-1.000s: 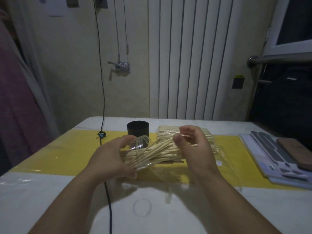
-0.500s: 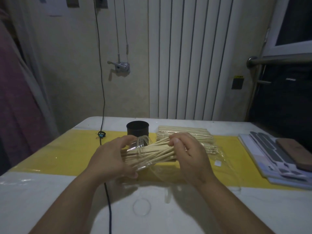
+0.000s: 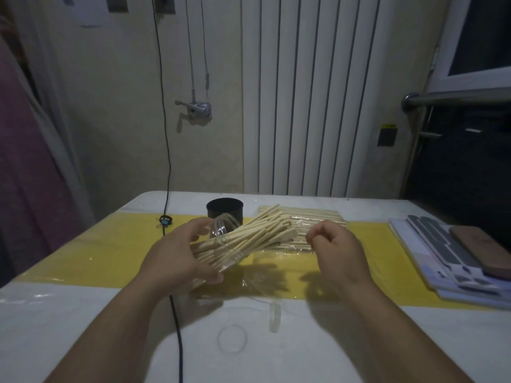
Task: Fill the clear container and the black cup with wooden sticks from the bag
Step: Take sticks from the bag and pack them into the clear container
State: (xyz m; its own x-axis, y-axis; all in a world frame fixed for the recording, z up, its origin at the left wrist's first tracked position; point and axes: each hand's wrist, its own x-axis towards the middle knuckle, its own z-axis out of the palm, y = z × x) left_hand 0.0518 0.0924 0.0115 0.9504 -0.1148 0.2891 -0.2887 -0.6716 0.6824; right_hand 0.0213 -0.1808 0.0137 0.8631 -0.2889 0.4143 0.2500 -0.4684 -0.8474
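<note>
My left hand [image 3: 177, 258] holds the clear container [image 3: 225, 239] tilted on its side above the table, mouth pointing up and right. A bundle of wooden sticks [image 3: 254, 236] lies inside it and pokes out toward the right. My right hand [image 3: 336, 247] hovers just right of the stick ends, fingers curled together with nothing seen in them. The black cup [image 3: 224, 212] stands upright behind the container; I see no sticks in it. The clear bag [image 3: 309, 219] with more sticks lies flat beyond my right hand.
A yellow strip [image 3: 91, 255] crosses the white table. A black cable [image 3: 177, 327] runs from the wall across the table under my left arm. A clear round lid [image 3: 232, 338] lies near the front. Flat grey and brown items [image 3: 453, 250] are stacked at the right edge.
My right hand has let go of the sticks and pulled back to the right. The sticks now sit deeper in the tilted container, which my left hand still holds.
</note>
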